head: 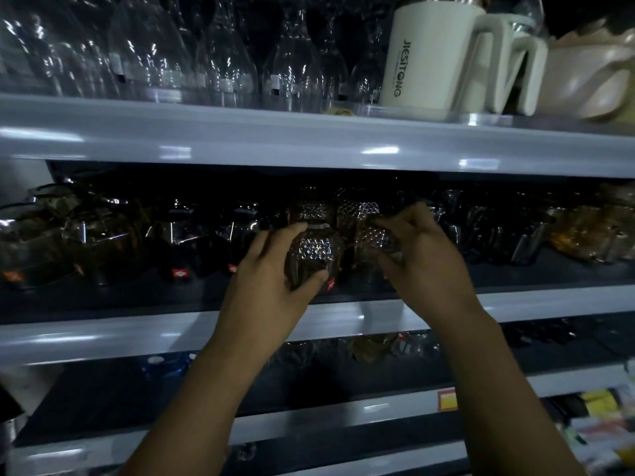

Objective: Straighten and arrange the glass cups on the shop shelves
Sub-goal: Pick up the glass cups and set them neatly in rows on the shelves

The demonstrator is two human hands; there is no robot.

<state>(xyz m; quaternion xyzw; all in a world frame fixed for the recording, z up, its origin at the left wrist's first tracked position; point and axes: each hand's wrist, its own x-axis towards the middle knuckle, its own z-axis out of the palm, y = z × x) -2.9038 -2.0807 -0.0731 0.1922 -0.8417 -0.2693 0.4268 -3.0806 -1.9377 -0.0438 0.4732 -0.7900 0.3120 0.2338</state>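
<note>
Left hand (271, 269) wrapped round a diamond-cut amber glass cup (311, 259) near the front lip of the middle shelf (515, 305). Right hand (422, 249) grips a second cup (376, 240) just beside it. Risk: in the dim, tight gap the held cups may knock each other or the rear cups (357, 207) and chip.

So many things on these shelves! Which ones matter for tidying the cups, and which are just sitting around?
In the job: left hand, gripping a patterned glass cup; right hand, gripping a second patterned cup; middle shelf.
Just lying about: white mug; yellow price tag.
</note>
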